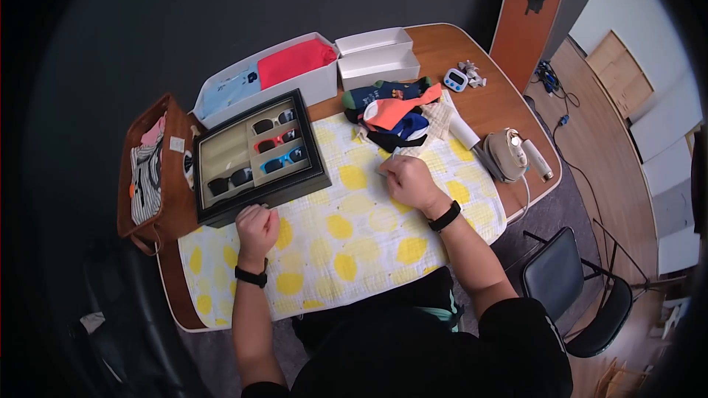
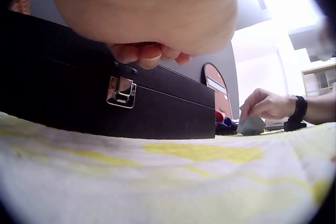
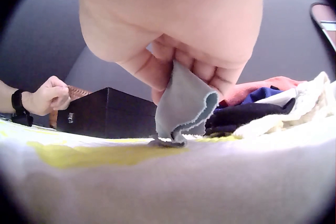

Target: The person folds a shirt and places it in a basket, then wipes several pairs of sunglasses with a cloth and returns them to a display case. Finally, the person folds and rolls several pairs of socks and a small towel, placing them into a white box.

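My right hand (image 1: 413, 180) pinches a grey cleaning cloth (image 3: 184, 103) with zigzag edges. The cloth hangs folded from the fingertips, its lower end at the lemon-print cloth (image 1: 346, 265) on the table. My left hand (image 1: 257, 230), its fingers curled in and holding nothing, is just in front of the black sunglasses case (image 1: 276, 193). A metal clasp (image 2: 121, 91) shows on the case's front in the left wrist view. Under the clear lid sit several sunglasses, among them a red pair (image 1: 276, 141), a blue pair (image 1: 284, 160) and a black pair (image 1: 230, 180).
Socks (image 1: 391, 114) lie piled beyond my right hand. A brown basket (image 1: 136, 155) with clothes stands left of the case, a white bin (image 1: 324, 81) with folded clothes behind it. White boxes (image 1: 380, 66), a timer (image 1: 455, 79) and a beige corded device (image 1: 505, 155) are farther right.
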{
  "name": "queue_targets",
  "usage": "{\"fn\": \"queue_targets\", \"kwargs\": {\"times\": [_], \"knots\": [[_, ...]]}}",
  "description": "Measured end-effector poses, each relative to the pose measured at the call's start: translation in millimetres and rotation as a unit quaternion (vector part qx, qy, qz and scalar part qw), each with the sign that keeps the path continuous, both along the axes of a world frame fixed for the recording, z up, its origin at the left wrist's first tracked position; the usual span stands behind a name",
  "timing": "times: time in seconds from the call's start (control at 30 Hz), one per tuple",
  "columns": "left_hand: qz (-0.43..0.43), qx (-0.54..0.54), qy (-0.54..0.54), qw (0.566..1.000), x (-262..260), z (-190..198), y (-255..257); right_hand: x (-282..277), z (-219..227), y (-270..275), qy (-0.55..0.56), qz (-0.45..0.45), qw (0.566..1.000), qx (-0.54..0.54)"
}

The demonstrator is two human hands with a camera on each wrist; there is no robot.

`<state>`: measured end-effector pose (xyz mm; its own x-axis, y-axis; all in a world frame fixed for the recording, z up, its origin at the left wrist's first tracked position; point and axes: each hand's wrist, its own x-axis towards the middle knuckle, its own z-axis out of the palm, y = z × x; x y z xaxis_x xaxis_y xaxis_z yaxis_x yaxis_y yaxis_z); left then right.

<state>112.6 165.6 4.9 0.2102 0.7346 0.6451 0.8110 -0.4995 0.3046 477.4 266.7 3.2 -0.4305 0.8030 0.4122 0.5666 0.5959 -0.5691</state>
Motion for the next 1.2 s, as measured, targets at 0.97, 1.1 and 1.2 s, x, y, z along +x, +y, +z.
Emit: {"fn": "queue_targets", "kwargs": {"times": [0.97,1.1,1.2], "knots": [[-0.022,0.022,-0.020,0.999,0,4,-2,-84,77,-19,0.128,0.140,0.955,-0.229],[-0.027,0.047,-0.015,0.998,-2,25,-5,-108,92,-36,0.143,0.177,0.935,-0.272],[-0.057,-0.047,-0.118,0.990,18,49,-18,-110,100,-48,0.093,0.214,0.939,-0.253]]}}
